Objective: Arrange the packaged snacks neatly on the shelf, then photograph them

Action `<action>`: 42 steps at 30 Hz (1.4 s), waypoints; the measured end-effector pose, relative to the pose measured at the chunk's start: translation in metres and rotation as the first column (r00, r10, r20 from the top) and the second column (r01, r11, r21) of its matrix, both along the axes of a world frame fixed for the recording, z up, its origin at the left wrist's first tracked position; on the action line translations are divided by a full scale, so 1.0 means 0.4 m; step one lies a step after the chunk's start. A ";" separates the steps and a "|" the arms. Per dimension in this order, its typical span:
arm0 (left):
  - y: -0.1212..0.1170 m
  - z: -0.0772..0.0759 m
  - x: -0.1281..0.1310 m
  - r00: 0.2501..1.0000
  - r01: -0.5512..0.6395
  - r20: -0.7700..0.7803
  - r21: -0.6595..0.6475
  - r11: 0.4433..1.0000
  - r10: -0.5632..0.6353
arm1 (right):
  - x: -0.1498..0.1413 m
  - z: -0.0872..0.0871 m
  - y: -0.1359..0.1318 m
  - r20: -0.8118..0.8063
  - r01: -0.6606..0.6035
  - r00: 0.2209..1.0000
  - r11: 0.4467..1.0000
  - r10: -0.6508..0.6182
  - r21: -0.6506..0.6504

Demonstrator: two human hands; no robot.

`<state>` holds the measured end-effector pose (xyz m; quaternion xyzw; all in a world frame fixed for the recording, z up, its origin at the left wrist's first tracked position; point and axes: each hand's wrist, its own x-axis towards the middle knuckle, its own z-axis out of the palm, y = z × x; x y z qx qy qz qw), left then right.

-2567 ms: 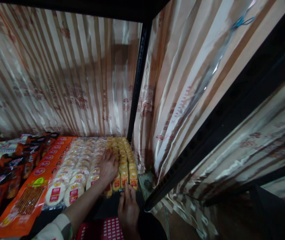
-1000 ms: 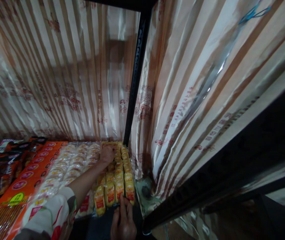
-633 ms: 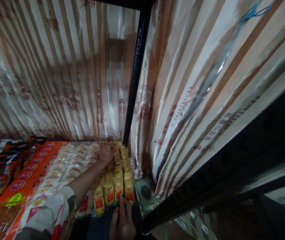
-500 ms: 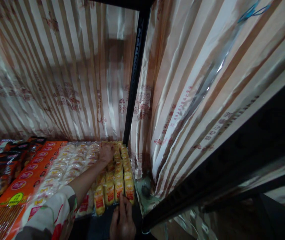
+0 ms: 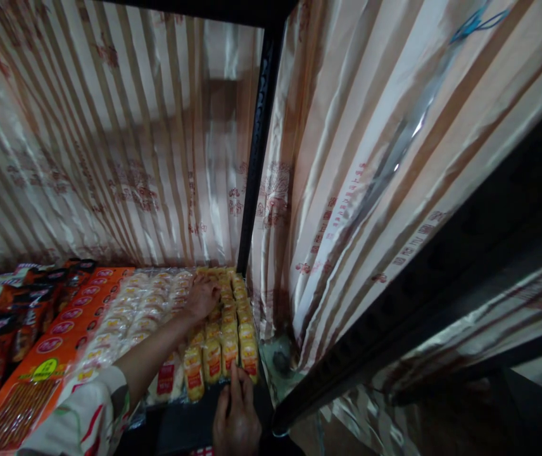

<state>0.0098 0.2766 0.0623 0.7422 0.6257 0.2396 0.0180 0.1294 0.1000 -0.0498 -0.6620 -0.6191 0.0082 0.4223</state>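
Observation:
Yellow packaged cakes (image 5: 213, 361) in clear wrappers with red labels stand in rows at the shelf's right end. My left hand (image 5: 203, 296) reaches across to the far part of these rows. Its fingers bend down onto the wrappers, and the fingertips are too dim to make out. At the front edge, my right hand (image 5: 237, 411) has its fingers stretched forward, the tips touching or nearly touching the front cakes. Paler packaged cakes (image 5: 144, 313) in clear wrap lie left of the yellow ones, partly covered by my left forearm.
An orange sheet of snack sticks (image 5: 45, 361) lies further left, beside dark orange snack bags (image 5: 28, 313). A black shelf post (image 5: 254, 152) rises at the back corner. Striped printed sheeting (image 5: 166, 145) hangs behind. A dark beam (image 5: 394, 304) slants along the right.
The view has shifted slightly, so the goods sit a little further right in the picture. Both hands stay at nearly the same places on the yellow cakes.

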 end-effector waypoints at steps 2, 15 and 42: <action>-0.001 -0.002 0.000 1.000 0.007 -0.005 -0.012 1.000 -0.007 | -0.001 0.003 -0.001 0.007 0.007 1.000 1.000 -0.007 -0.009; 0.000 -0.006 -0.013 0.998 0.047 -0.038 -0.071 0.996 -0.050 | -0.006 0.021 0.004 0.041 -0.008 0.999 0.999 0.010 -0.049; -0.167 -0.002 -0.018 0.951 0.274 -0.136 -0.053 0.960 -0.279 | 0.001 0.042 0.000 0.088 -0.023 0.996 0.998 0.028 -0.060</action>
